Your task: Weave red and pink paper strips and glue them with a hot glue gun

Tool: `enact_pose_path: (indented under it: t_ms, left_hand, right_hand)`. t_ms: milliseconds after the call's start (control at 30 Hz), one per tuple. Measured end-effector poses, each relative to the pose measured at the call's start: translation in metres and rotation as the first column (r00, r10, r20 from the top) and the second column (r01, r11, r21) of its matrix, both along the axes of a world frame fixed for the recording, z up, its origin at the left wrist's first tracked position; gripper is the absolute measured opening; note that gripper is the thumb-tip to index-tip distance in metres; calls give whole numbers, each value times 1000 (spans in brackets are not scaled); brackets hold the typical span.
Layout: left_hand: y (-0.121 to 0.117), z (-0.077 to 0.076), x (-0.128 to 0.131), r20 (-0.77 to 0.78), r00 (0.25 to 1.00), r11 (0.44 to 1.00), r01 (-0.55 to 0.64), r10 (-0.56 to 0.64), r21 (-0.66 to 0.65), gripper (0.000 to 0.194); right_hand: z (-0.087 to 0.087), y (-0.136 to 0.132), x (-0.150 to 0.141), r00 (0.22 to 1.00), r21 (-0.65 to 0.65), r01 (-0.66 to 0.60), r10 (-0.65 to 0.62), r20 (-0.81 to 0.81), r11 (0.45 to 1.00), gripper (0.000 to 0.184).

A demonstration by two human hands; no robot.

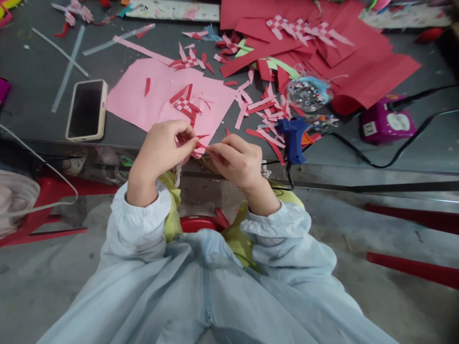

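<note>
At the table's front edge, my left hand pinches a small red and pink woven paper piece between thumb and fingers. My right hand is closed at the piece's right side, its fingertips pinching a red end of it. The fingers partly cover the paper. Just beyond lies a woven red and pink paper fish on pink paper sheets. Cut paper strips are scattered to the right of the sheets. A blue glue gun rests near the table edge, right of my right hand.
A phone lies at left near clear glue sticks. Red paper sheets pile up at back right, with more woven fish on them. A bag of beads and a purple box with a black cable are at right.
</note>
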State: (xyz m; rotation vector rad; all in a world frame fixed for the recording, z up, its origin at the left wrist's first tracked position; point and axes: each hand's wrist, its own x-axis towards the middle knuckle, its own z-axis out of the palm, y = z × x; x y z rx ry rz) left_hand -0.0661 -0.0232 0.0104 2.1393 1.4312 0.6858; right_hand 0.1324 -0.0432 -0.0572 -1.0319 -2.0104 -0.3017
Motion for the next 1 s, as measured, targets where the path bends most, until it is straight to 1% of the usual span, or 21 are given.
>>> enact_pose_path:
  t_ms: [200, 300, 400, 433, 467, 533, 567, 633, 733, 833, 900, 1000]
  left_hand:
    - [1, -2, -1, -12, 1000, 1000, 8, -8, 10, 16]
    - [2, -3, -2, -68, 998, 1000, 5, -4, 24, 21]
    - [4, -4, -4, -158, 983, 995, 100, -99, -1, 27]
    - [4, -4, -4, -187, 973, 990, 137, -137, -10, 28]
    - [4, -5, -4, -212, 963, 985, 169, -169, -17, 30]
    - [4, -5, -4, -243, 949, 979, 203, -202, -19, 33]
    - [4, -5, -4, -246, 948, 979, 205, -202, -16, 34]
    - [4, -5, -4, -249, 948, 979, 202, -200, -17, 36]
    - [5, -4, -3, -265, 945, 981, 190, -190, -25, 34]
    - [5, -3, -2, -272, 945, 983, 180, -180, -27, 29]
    - [4, -3, -2, -247, 956, 988, 154, -155, -25, 24]
    - [2, -3, -3, -167, 982, 995, 87, -92, -40, 21]
  right_hand:
    - [-1, 1, 2, 1000, -9, 7, -7, 21, 1000, 21]
    - [-2, 2, 5, 997, -69, 48, -44, 56, 996, 22]
    - [-1, 1, 8, 992, -168, 115, -105, 66, 979, 22]
    - [0, 0, 9, 992, -196, 123, -114, 57, 973, 25]
    - [1, 0, 10, 993, -213, 115, -108, 45, 970, 30]
    - [3, -2, 12, 998, -210, 58, -50, 46, 976, 42]
    - [3, -3, 12, 998, -194, 21, -9, 64, 981, 43]
    - [3, -3, 13, 992, -181, -25, 48, 121, 983, 40]
    - [3, -3, 14, 984, -235, -18, 59, 170, 972, 31]
    - [3, -2, 16, 988, -260, 12, 29, 155, 966, 24]
    - [5, -1, 18, 992, -226, 13, 17, 128, 974, 22]
    - [7, -1, 18, 998, -177, 2, 10, 68, 984, 20]
